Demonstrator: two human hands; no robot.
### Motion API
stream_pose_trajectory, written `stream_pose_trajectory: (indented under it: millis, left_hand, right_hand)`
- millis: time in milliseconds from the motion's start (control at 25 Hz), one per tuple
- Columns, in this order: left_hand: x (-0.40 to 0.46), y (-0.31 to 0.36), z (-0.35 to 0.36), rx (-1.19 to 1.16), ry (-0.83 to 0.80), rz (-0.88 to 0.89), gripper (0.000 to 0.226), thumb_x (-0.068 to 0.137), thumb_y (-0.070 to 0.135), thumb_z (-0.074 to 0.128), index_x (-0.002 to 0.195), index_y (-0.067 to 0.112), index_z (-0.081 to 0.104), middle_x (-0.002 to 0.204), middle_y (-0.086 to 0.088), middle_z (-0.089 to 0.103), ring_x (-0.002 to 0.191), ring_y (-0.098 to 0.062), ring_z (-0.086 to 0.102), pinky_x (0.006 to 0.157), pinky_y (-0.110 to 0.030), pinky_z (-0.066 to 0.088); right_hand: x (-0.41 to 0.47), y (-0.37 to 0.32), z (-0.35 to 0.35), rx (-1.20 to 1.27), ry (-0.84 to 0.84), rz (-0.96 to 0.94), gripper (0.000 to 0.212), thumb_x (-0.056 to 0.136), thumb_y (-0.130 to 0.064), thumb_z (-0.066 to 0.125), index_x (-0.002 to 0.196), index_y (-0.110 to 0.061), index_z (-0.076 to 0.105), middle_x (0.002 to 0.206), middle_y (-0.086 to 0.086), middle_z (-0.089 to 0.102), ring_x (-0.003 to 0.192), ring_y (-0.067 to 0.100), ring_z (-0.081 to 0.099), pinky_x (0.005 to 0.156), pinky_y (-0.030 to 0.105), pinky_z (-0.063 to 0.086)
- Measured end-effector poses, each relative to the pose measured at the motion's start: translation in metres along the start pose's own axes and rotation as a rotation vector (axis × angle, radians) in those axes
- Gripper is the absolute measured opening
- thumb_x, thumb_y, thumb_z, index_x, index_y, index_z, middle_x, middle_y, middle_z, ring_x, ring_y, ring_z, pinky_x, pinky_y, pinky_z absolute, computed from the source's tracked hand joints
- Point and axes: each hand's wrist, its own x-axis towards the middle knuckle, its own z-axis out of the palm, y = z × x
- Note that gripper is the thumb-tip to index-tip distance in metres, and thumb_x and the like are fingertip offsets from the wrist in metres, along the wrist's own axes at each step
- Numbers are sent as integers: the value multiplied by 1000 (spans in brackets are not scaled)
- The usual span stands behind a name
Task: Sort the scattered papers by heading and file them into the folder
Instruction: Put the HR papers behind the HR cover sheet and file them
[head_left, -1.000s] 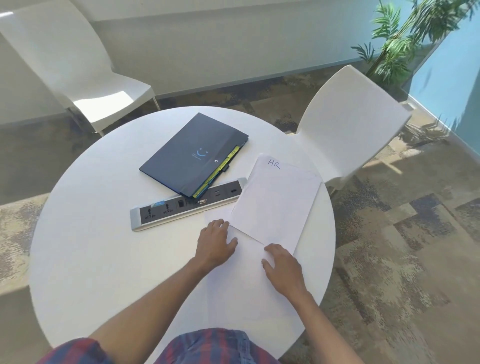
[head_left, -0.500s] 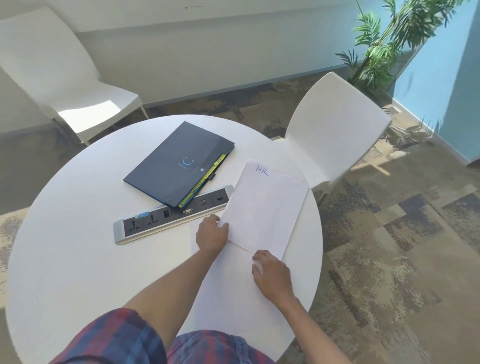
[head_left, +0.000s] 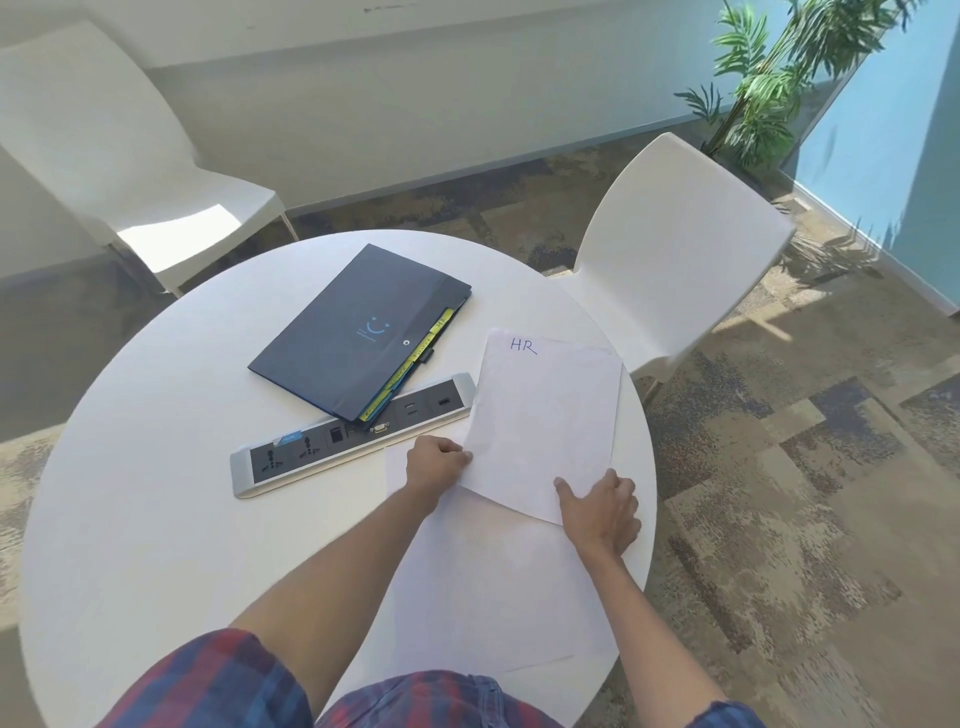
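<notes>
- I see a matt white paper sheet (head_left: 545, 421).
- The folder (head_left: 358, 327) looks like smooth dark plastic.
- The table (head_left: 145, 509) is smooth and white.
- The chair (head_left: 675, 244) looks like moulded plastic.

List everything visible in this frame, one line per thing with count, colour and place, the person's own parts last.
HR sheet: 1, white, blue "HR" heading, table's right side, overlapping the lower paper.
Lower paper: at least 1, white, near edge; heading not visible.
Folder: 1, dark navy, closed, yellow and blue tabs, table centre.
Power strip: 1, grey and black, in front of the folder.
Table: 1, white, round.
Chairs: 2, white, far left and right.
Plant: 1, green, top right.
Left hand: at the HR sheet's left edge.
Right hand: on its near corner.
</notes>
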Motion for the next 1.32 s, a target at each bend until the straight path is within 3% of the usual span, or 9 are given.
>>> stream_pose_trajectory:
  millis: [280, 480, 600, 760, 920, 1000, 1120, 1240, 1320]
  left_hand:
    - [3, -6, 1, 2, -13, -14, 17, 82, 13, 74, 68, 12, 64, 83, -2, 66, 76, -21, 57, 70, -31, 48]
    - [0, -8, 1, 72, 8, 21, 18, 83, 2, 59, 71, 12, 66, 77, -3, 63, 72, -23, 56, 72, -34, 54]
    - [-3, -8, 1, 130, 19, 42, 20, 79, -2, 55, 72, 14, 66, 79, -5, 65, 75, -25, 59, 71, -32, 53]
    - [-5, -6, 2, 189, 14, 74, 21, 77, 1, 58, 90, 15, 65, 82, -2, 62, 84, -28, 63, 71, -30, 51]
    - [-5, -7, 2, 228, 22, 126, 26, 77, -1, 56, 94, 17, 62, 86, -8, 66, 84, -29, 63, 68, -27, 46]
    - [-4, -8, 1, 232, 20, 140, 28, 77, -2, 56, 97, 18, 61, 86, -8, 67, 83, -28, 61, 66, -26, 45]
    - [-4, -10, -3, 242, -7, 158, 32, 77, -2, 59, 102, 18, 63, 81, -6, 68, 85, -26, 62, 63, -24, 44]
    - [-4, -12, -7, 225, -30, 184, 32, 75, -3, 62, 99, 17, 66, 72, -3, 67, 77, -24, 60, 59, -22, 43]
    - [-6, -14, -11, 242, -23, 183, 30, 76, -2, 64, 101, 14, 67, 77, -4, 66, 76, -22, 59, 60, -22, 43]
  right_hand:
    - [18, -9, -3, 15, -24, 148, 83, 72, -56, 80, 127, -2, 50, 131, 14, 45, 113, 33, 54, 91, 44, 42]
    - [26, -14, -12, 35, -58, 161, 86, 68, -54, 84, 125, -4, 42, 125, 16, 60, 106, 35, 65, 94, 43, 39]
    - [27, -13, -13, 37, -71, 182, 80, 67, -57, 83, 119, -6, 52, 118, 12, 66, 109, 31, 63, 93, 41, 37]
    - [25, -10, -12, 119, -101, 177, 56, 71, -48, 84, 112, -16, 63, 127, 10, 54, 119, 31, 51, 98, 43, 36]
    - [22, -4, -19, 465, -152, 128, 50, 79, -25, 81, 119, -12, 53, 120, 6, 61, 108, 29, 58, 83, 36, 42]
    - [24, 5, -26, 599, -143, 102, 46, 81, -20, 79, 120, -10, 57, 117, 7, 67, 108, 29, 61, 86, 37, 46]
    - [24, 21, -38, 661, -178, 45, 17, 89, -17, 71, 106, -12, 68, 112, 5, 71, 101, 28, 65, 89, 37, 50]
    - [17, 37, -51, 629, -136, 15, 34, 95, -18, 65, 126, -6, 65, 121, 7, 68, 105, 28, 63, 96, 42, 50]
    - [8, 48, -57, 625, -52, -35, 32, 97, -13, 60, 126, -1, 65, 115, 13, 71, 93, 25, 64, 90, 43, 54]
